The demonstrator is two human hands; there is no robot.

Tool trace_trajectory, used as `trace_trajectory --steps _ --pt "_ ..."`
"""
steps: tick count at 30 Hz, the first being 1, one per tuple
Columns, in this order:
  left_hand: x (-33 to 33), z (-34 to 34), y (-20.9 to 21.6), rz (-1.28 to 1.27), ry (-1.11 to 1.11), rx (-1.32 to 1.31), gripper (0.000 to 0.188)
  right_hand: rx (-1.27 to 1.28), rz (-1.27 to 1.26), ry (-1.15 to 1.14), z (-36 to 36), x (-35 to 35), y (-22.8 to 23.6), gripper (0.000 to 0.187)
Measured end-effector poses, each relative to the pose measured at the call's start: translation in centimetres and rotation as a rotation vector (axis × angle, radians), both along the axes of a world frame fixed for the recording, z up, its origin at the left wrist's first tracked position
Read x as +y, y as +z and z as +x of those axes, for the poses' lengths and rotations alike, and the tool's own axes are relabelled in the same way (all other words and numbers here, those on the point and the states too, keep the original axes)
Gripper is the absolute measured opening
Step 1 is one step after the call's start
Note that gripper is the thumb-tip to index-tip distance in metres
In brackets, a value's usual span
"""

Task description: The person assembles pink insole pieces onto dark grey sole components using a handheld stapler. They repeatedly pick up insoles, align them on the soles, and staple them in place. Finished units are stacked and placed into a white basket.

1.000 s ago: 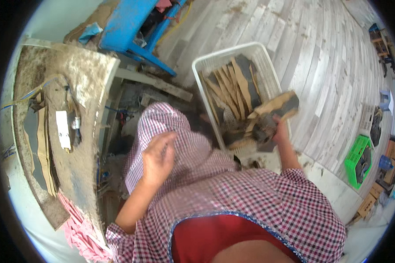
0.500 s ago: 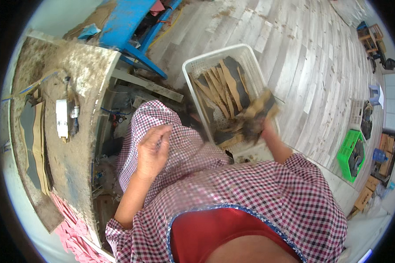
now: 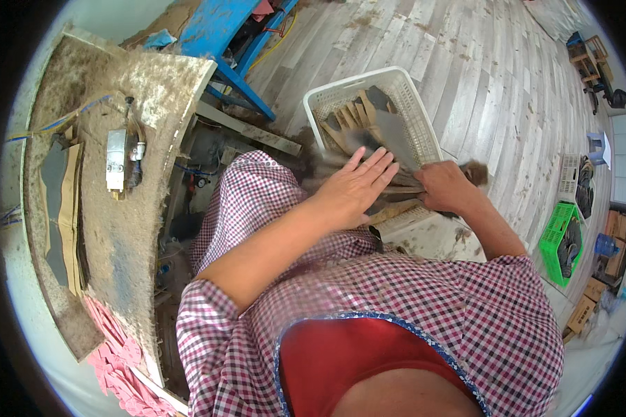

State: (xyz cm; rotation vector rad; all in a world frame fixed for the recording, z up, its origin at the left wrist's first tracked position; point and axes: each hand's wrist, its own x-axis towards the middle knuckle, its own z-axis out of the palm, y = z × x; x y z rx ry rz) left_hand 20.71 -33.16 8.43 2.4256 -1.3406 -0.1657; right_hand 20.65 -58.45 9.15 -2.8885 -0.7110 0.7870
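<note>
My right hand (image 3: 446,186) is clenched on a blurred bundle (image 3: 403,189) at the near right edge of the basket (image 3: 398,83); a fuzzy brown end shows just to the right of my knuckles. My left hand (image 3: 355,182) grips nothing: palm down, fingers straight and spread, over the basket's near left side. Whether it touches the bundle I cannot tell. Tan and dark strips (image 3: 358,115) lie inside the basket toward its far end. To the basket's left, my knee (image 3: 250,201) fills much of the room between it and the bench (image 3: 129,257), whose long edge faces that way. A rail (image 3: 250,128) from the bench ends short of the basket's left rim, and the blue stand (image 3: 215,31) has a leg near the far left corner. Beyond the basket and to its right, floor (image 3: 480,90) spreads wide, fluff-strewn; the green crate (image 3: 552,254) sits well apart on the right.
</note>
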Motion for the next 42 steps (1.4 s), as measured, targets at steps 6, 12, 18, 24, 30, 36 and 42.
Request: trace_trajectory --steps 6,12,18,24,30,36,42 --pt "-0.7 2.3 0.9 0.067 0.336 0.411 0.079 -0.234 0.062 0.334 3.1 3.4 6.6 0.018" --pt "1.7 5.3 -1.9 -0.501 0.744 0.897 0.057 -0.766 0.696 -0.111 5.1 3.3 6.7 0.071" --pt "1.0 6.8 2.4 -0.864 0.847 1.31 0.045 0.613 1.361 -0.761 1.5 7.0 -2.3 0.077" --pt "-0.4 5.9 1.1 -0.808 0.904 1.215 0.04 1.076 1.705 -1.104 -1.0 9.3 -6.1 0.056" --pt "-3.2 7.4 1.7 -0.776 0.697 0.967 0.055 0.505 1.643 -1.042 1.3 5.5 -1.0 0.062" --pt "0.5 5.0 1.9 -0.769 0.722 0.925 0.06 -0.69 1.349 -1.018 7.5 -11.9 9.6 0.032" --pt "7.7 -1.4 -1.8 -0.686 1.119 1.117 0.051 -0.992 1.571 -1.159 5.3 -20.4 -7.2 0.035"
